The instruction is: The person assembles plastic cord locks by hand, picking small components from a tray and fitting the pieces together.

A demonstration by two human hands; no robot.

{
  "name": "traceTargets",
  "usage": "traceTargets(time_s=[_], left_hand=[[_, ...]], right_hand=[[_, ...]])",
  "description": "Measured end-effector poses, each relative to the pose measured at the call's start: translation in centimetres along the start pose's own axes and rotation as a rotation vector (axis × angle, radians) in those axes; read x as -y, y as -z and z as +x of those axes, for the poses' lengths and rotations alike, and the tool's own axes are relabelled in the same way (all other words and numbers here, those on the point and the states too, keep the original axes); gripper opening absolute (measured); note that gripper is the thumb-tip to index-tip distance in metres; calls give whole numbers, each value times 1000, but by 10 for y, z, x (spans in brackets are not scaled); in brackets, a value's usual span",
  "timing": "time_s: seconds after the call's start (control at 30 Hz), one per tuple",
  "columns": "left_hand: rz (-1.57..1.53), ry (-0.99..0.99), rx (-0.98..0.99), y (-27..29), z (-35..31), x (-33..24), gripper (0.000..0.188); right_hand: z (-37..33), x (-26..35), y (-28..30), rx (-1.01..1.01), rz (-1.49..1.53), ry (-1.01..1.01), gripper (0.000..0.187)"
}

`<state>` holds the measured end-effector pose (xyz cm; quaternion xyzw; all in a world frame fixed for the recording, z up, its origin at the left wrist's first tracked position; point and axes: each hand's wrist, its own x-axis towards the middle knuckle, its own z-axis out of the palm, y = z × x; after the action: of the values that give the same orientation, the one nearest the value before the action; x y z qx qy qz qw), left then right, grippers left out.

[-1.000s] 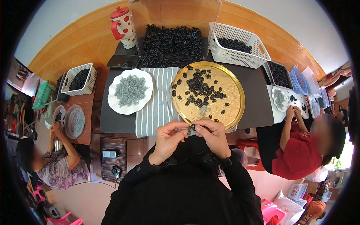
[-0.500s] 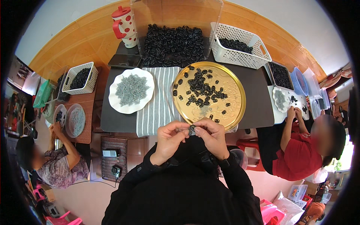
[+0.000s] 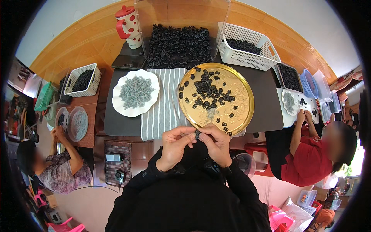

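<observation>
Small black plastic piece point(image 3: 197, 135): pinched between fingertips of left hand point(image 3: 176, 147) and right hand point(image 3: 217, 143), held close to the chest, just below the near rim of the gold tray point(image 3: 247, 96). Both hands closed narrowly on it, as half a second ago; left thumb shifted slightly.

Gold tray: round, shiny metal, embossed; scattered with small black ring-shaped pieces point(image 3: 206, 91).

White plate point(image 3: 118, 104): scalloped edge, heaped with thin grey springy bits point(image 3: 135, 91).

Striped cloth point(image 3: 164, 104): grey and white, lying between plate and tray on the dark table point(image 3: 266, 104).

Clear box point(image 3: 181, 38): piled with black pieces.

White basket point(image 3: 247, 52): perforated plastic, black pieces inside.

Mug point(image 3: 128, 26): red, white-dotted, lidded.

Positions unchanged from earlier.
</observation>
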<state>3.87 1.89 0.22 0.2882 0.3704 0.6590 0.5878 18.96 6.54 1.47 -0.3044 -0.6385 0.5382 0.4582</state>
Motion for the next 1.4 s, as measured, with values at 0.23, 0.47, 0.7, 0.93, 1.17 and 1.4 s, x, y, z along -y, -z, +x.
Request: traceTargets(time_s=[0.23, 0.47, 0.7, 0.93, 1.17, 1.4], left_hand=[[-17, 15, 52, -1, 1, -3, 24], [52, -8, 68, -1, 1, -4, 23], [62, -23, 69, 0, 2, -1, 25], [18, -9, 60, 1, 1, 3, 24], [-22, -71, 63, -2, -1, 6, 22], [-16, -78, 85, -2, 0, 6, 18]], right_hand=[[-4, 1, -3, 19, -143, 107, 35], [-6, -7, -5, -62, -221, 214, 33], [-7, -6, -7, -81, -249, 225, 35], [-11, -4, -16, -133, -296, 232, 35], [-10, -1, -22, -170, -398, 360, 33], [-11, -1, -21, -173, -414, 391, 34]])
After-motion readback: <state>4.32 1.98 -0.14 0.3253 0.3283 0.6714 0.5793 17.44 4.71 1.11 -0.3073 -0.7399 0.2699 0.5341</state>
